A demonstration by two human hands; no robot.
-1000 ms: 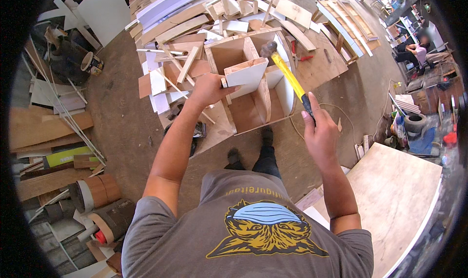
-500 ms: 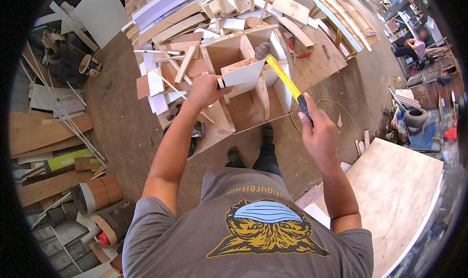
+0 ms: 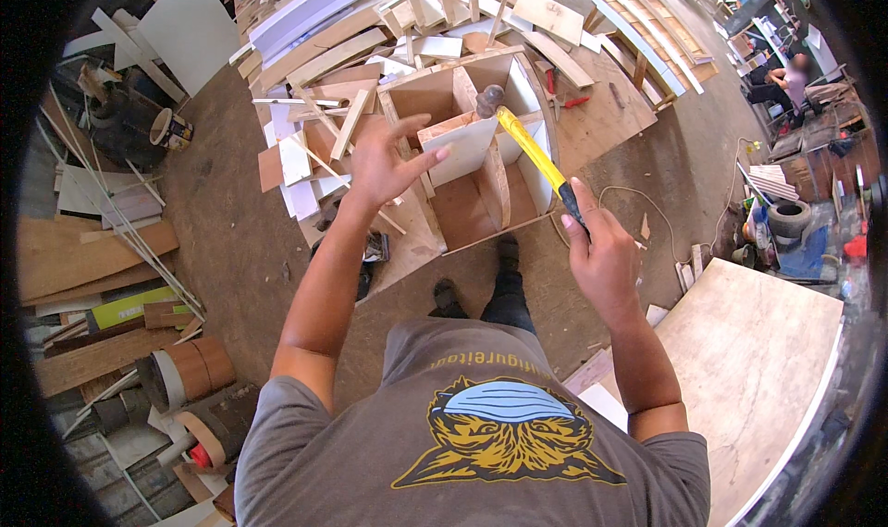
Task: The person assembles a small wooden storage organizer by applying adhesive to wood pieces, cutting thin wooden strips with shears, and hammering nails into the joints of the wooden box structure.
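My right hand (image 3: 599, 254) grips the black end of a hammer (image 3: 532, 148) with a yellow handle; its metal head rests at or just above the upper edge of a white-faced board (image 3: 456, 154). That board lies within an open wooden box (image 3: 541, 190) divided into compartments, on a plywood work surface (image 3: 606, 106). My left hand (image 3: 384, 162) is open at the box's left side, fingers and thumb spread, beside the white board. Whether its thumb tip touches the board I cannot tell.
Wood offcuts (image 3: 370, 37) crowd the work surface. Red-handled tools (image 3: 575, 101) lie right of the box. Rolls and boards (image 3: 190, 374) line the left; a plywood sheet (image 3: 740, 361) is at lower right, a cable (image 3: 671, 222) on the floor. A person (image 3: 786, 88) sits far right.
My left hand has let go of the white board's left edge, moved slightly left and spread its fingers. The hammer head and my right hand have shifted slightly left.
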